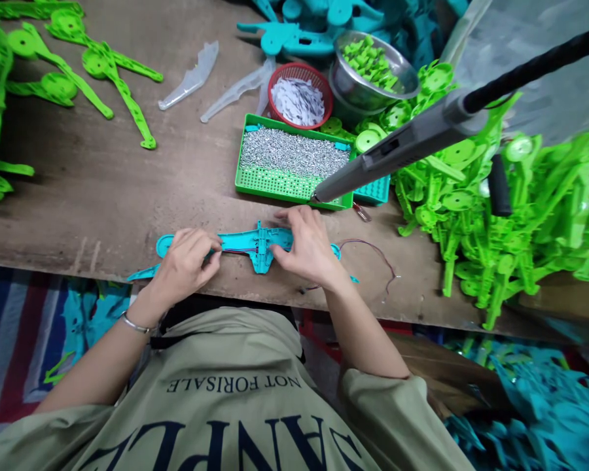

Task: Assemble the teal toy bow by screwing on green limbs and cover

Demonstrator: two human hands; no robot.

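Note:
A long teal plastic toy part lies along the near edge of the brown workbench. My left hand presses its left half, fingers curled and pinched on it. My right hand grips its right half, fingers bent over the top. Thin dark wires trail from the part's right end across the bench.
A green tray of small silver screws sits just beyond the hands, and a hanging grey power screwdriver points at it. Behind are a red basket and a steel bowl. Green parts are heaped right and scattered left.

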